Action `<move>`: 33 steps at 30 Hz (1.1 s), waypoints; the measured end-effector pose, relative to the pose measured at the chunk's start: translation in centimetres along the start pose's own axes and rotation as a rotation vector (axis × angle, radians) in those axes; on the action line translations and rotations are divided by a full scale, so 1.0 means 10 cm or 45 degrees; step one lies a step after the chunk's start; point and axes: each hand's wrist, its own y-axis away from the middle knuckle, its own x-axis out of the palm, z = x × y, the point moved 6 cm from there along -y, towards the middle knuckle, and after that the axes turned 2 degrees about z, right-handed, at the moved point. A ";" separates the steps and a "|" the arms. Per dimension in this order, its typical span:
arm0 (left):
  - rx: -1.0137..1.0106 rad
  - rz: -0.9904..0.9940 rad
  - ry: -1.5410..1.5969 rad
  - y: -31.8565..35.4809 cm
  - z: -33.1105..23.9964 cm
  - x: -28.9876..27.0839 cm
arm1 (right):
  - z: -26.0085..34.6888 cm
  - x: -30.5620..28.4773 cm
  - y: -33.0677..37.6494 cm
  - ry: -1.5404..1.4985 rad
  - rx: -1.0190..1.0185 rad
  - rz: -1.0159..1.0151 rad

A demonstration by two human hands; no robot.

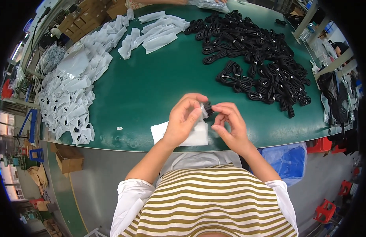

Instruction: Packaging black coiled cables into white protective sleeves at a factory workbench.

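My left hand is closed, with thumb and fingers pinching a small white plastic bag. A bundled black cable shows at the bag's mouth, partly inside it; the fingers hide the rest. On the right of the bundle is my right hand, thumb and fingers apart and fingertips close to the cable. Whether they touch it I cannot tell. Beneath both hands, a stack of flat white bags lies at the near edge of the green table.
Coiled black cables are heaped at the far right. Filled white bags pile up along the left, with more bags at the back. Another person's arm shows at the far edge. A blue lined bin stands below the table.
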 end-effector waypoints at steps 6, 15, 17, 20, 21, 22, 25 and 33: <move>-0.128 -0.044 0.377 -0.11 0.05 -0.09 | 0.20 0.17 -0.21 0.310 -0.195 0.175; -0.119 -0.020 0.291 -0.09 0.20 0.01 | -0.07 0.37 -0.23 0.418 -0.345 -0.046; -0.097 -0.158 0.306 -0.12 0.34 -0.04 | -0.21 0.47 -0.20 0.393 -0.284 -0.017; -0.087 -0.249 0.243 -0.03 0.45 -0.09 | -0.34 0.46 -0.20 0.391 -0.199 -0.086; -0.081 -0.266 0.172 0.00 0.47 -0.10 | -0.38 0.40 -0.23 0.404 -0.151 -0.174; -0.075 -0.282 0.100 0.02 0.48 -0.11 | -0.41 0.34 -0.26 0.417 -0.102 -0.262; 0.021 -0.168 -0.240 0.10 0.46 0.06 | -0.38 0.23 -0.39 0.415 -0.117 -0.276; -0.524 -0.004 0.754 0.18 0.36 0.16 | -0.15 -0.19 -0.58 -0.062 0.064 -0.305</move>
